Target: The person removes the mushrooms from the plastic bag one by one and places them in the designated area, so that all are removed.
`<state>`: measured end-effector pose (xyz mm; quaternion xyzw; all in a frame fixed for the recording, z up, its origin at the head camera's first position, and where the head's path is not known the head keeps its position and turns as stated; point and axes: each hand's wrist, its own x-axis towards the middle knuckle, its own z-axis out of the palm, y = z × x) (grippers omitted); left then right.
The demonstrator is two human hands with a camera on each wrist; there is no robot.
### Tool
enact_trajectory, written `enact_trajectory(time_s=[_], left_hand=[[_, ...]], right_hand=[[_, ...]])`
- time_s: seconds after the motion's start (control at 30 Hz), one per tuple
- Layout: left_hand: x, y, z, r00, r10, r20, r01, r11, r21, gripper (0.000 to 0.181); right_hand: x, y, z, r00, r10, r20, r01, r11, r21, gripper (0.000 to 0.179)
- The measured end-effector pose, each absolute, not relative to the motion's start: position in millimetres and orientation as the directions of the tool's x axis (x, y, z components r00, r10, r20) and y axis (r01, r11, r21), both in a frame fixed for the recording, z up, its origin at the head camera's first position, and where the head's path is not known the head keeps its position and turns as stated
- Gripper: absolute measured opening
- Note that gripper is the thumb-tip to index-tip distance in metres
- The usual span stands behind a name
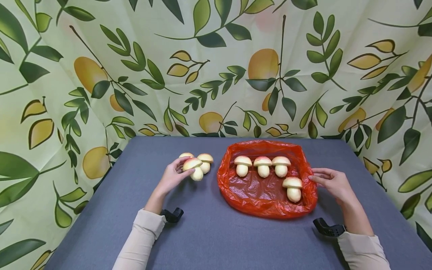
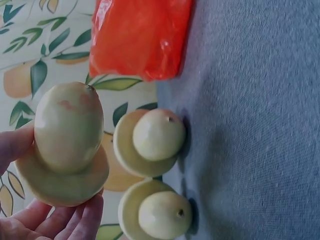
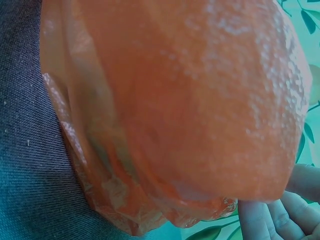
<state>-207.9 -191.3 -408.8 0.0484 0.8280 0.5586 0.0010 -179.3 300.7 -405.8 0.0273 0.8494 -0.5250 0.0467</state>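
Note:
My left hand grips a toy mushroom with a rounded pale stem and a cream cap blushed with red. In the left wrist view the thumb and fingers hold this mushroom by its cap, off the table. Two similar mushrooms stand on the table just beyond it. My right hand pinches the right rim of an open red plastic bag. Inside the bag three mushrooms lie in a row at the back, and another mushroom lies at the front right.
A grey-blue cloth covers the table. Behind and at both sides hangs a curtain printed with leaves and fruit. A black wrist mount sits on the left wrist, and another black mount on the right one.

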Motion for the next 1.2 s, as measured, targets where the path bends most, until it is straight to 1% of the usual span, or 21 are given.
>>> enact_trajectory(time_s=[0.17,0.6,0.83,1.2], left_hand=[[-208,-198,-407,-0.997,0.055,0.048,0.066,0.391,0.918,0.054],[-211,-213,-402,-1.0,-0.007,0.021,0.017,0.372,0.928,0.057],[-214,-224,-405,-0.999,-0.03,0.021,0.008,0.382,0.924,0.057],[-213,-235,-405,-0.999,-0.053,-0.013,-0.031,0.372,0.928,0.061]], right_hand=[[-178,301,-406,-0.994,-0.002,-0.105,0.093,0.455,-0.886,0.044],[-180,301,-405,-0.994,-0.004,-0.105,0.092,0.455,-0.886,0.048],[-179,301,-405,-0.995,-0.007,-0.103,0.089,0.448,-0.89,0.044],[-181,301,-407,-0.994,-0.003,-0.109,0.096,0.456,-0.885,0.05]])
